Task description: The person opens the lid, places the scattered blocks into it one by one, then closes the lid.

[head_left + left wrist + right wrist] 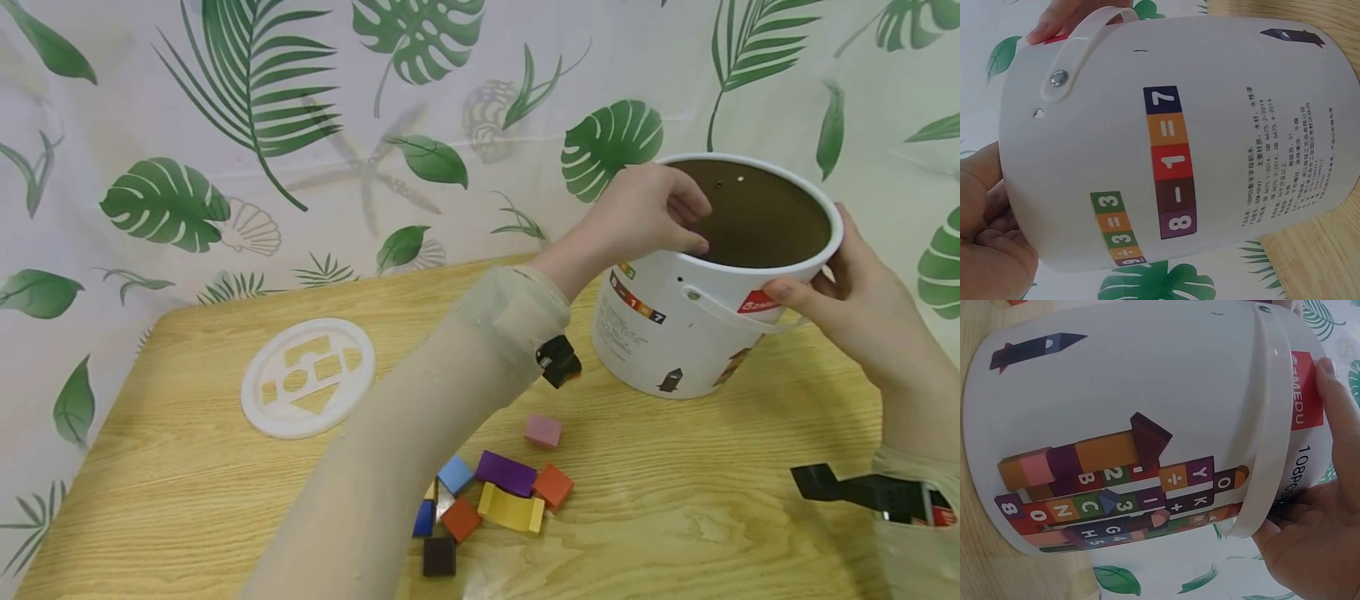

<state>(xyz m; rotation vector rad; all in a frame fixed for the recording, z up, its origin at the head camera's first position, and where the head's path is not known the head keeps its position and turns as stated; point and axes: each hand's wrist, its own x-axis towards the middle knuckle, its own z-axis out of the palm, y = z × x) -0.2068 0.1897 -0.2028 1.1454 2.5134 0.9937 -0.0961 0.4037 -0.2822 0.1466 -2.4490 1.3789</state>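
Note:
A white bucket (645,350) with printed toy blocks and a white handle (738,317) stands upright at the right of the table. My left hand (652,204) reaches over its near left rim, fingers bent into the mouth; a dark purple patch shows between fingers and thumb, too small to identify. The left wrist view shows that hand (991,219) at the rim, its fingertips partly hidden behind the wall. With my right hand (873,308) I grip the bucket's right rim, thumb on the red label (1307,390) and the other fingers partly hidden.
Several coloured blocks lie near the front middle, including a purple block (506,472), a yellow curved block (512,508) and a pink block (543,431). A white round lid (285,417) with cut-out shapes lies at left. A leaf-print cloth (480,192) hangs behind the table.

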